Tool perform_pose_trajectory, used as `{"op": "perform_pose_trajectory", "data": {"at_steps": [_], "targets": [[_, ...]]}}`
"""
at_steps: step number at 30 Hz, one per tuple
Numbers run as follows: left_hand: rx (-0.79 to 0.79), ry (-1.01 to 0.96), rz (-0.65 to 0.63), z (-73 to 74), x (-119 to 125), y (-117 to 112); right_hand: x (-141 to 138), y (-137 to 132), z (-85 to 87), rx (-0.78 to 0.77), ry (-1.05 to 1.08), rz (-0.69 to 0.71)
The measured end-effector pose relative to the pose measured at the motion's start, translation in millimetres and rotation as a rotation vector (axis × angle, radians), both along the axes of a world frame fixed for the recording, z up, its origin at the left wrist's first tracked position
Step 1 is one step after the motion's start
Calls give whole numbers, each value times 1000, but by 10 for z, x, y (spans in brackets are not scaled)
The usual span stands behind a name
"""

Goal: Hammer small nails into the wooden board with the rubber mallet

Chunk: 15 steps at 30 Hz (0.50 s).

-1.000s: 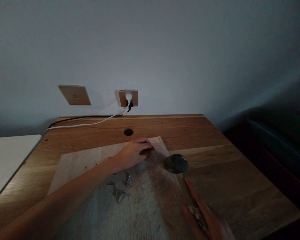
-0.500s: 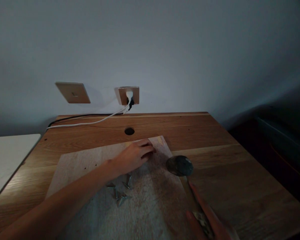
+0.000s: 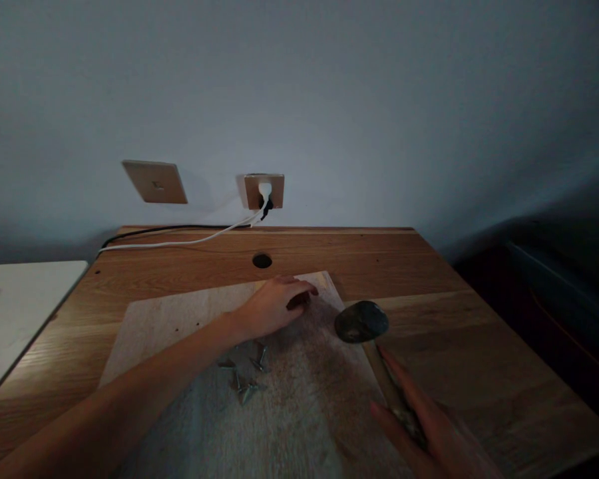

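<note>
My right hand (image 3: 429, 422) is wrapped around the wooden handle of a mallet (image 3: 362, 322). The mallet's dark, rounded head is over the right edge of a worn, pale wooden board (image 3: 299, 426). Near the board's far right corner, my left hand (image 3: 277, 303) rests with its fingers curled toward the surface. Whatever its fingertips may pinch is hidden or too small to make out. Several metal screws (image 3: 249, 389) lie loosely on the board, just below my left wrist. Two small dark holes (image 3: 187, 327) show in the board left of that hand.
The board lies on a wooden desk (image 3: 479, 372) against the wall, with a round cable hole (image 3: 262, 260) beyond it. A white cable (image 3: 180, 245) and a black cable run to the wall socket (image 3: 264, 191). At left stands a white surface (image 3: 24, 299).
My left hand's fingers have shifted slightly, with the index finger now reaching farther right. The mallet head has risen a little, and more of its handle shows. The view has moved slightly.
</note>
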State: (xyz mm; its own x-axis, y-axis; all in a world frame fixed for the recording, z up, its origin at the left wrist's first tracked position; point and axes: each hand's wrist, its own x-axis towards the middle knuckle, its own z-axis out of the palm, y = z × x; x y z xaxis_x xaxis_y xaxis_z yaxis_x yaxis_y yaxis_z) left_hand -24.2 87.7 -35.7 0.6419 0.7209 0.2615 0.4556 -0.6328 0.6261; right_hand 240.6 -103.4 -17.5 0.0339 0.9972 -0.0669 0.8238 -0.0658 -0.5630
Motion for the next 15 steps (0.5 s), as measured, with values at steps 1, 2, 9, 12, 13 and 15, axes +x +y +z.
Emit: {"op": "perform_pose_trajectory", "data": {"at_steps": [1, 2, 9, 12, 13, 15], "targets": [[-1, 7, -4, 2, 2, -3, 0, 54, 24, -28, 23, 25], [-1, 13, -8, 3, 3, -4, -7, 102, 40, -57, 43, 34], [-1, 15, 23, 3, 2, 10, -155, 265, 92, -46, 58, -35], [-13, 9, 25, -8, 6, 22, -205, 339, 193, -57, 74, -21], [-18, 3, 21, -14, 7, 25, -221, 369, 237, -73, 82, -10], [-25, -14, 10, -27, 7, 27, -264, 427, 321, -89, 97, 5]]}}
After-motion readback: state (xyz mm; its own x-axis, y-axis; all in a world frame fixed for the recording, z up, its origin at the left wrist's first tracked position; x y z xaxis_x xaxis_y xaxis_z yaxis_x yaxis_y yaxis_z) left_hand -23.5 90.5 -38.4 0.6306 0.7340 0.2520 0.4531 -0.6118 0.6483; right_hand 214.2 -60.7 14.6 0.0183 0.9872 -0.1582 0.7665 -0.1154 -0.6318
